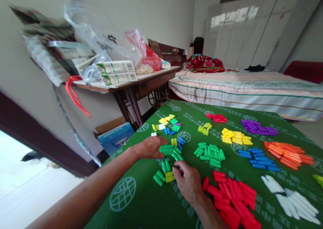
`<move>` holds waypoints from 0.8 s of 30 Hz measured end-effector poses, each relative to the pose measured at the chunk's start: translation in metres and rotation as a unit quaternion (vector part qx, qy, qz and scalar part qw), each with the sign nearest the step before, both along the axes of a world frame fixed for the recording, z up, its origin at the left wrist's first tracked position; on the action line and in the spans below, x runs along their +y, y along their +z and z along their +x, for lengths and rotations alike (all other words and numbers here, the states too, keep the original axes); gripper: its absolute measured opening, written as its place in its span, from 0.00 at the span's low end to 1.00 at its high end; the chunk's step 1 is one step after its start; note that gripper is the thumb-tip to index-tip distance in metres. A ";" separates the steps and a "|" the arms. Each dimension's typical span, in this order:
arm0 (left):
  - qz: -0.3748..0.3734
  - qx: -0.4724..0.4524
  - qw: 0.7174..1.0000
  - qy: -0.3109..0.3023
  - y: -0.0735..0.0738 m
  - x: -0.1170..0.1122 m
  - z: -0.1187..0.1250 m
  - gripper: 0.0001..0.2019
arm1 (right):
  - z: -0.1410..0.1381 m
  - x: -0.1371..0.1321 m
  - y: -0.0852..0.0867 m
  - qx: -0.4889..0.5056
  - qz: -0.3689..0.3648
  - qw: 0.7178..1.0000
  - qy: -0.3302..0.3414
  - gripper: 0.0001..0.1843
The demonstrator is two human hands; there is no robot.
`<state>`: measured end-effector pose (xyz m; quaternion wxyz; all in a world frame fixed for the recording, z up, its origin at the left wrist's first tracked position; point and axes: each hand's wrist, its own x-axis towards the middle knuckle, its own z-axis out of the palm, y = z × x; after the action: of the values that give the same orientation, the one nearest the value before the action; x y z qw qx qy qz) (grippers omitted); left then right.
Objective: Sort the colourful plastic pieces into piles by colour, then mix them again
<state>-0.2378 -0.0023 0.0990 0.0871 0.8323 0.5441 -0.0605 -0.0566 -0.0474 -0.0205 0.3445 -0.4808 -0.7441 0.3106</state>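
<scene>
Small plastic caps lie in colour-sorted heaps on a green cloth-covered table (141, 202). My left hand (148, 147) rests palm down with its fingers closed over a bunch of green caps (169, 149). My right hand (188, 181) sits just in front of it, fingers curled, fingertips touching a green and yellow cluster (165, 173). A mixed pile of yellow, blue and green caps (168, 124) lies beyond my left hand. A red heap (230, 198) is right beside my right wrist.
Sorted heaps fill the table: green (209, 152), yellow (236, 136), blue (258, 155), purple (258, 127), orange (289, 153), white (290, 197), small red (217, 117). A cluttered wooden desk (131, 82) stands left, a bed (249, 86) behind, a blue box (114, 137) on the floor.
</scene>
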 end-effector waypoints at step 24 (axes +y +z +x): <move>0.053 -0.186 0.977 -0.087 -0.030 -0.032 0.017 0.14 | 0.007 0.018 0.015 0.391 -0.280 0.875 -0.060 0.22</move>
<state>-0.2210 -0.0346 0.0692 0.1367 0.8767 0.4462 0.1167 -0.0493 -0.0299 -0.0051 0.4761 -0.4401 -0.4009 0.6472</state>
